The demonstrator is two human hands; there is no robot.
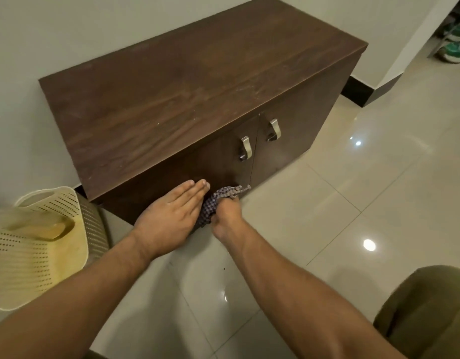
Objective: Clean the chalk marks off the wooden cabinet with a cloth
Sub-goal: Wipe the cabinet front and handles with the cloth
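A low dark wooden cabinet (187, 94) stands against the wall, with two doors and two metal handles (245, 147). Faint pale smears of chalk dust (223, 92) lie across its top. My left hand (169, 218) rests flat, fingers together, on the lower part of the left door. Right beside it my right hand (227, 216) is shut on a bunched checked cloth (218, 198), pressed against the bottom of the same door near the floor. The door surface under both hands is hidden.
A cream perforated plastic basket (37, 255) sits on the floor left of the cabinet. Glossy beige tiles (353, 203) spread to the right. Shoes (454, 45) lie at the far upper right. My knee in olive fabric (425, 312) is at the lower right.
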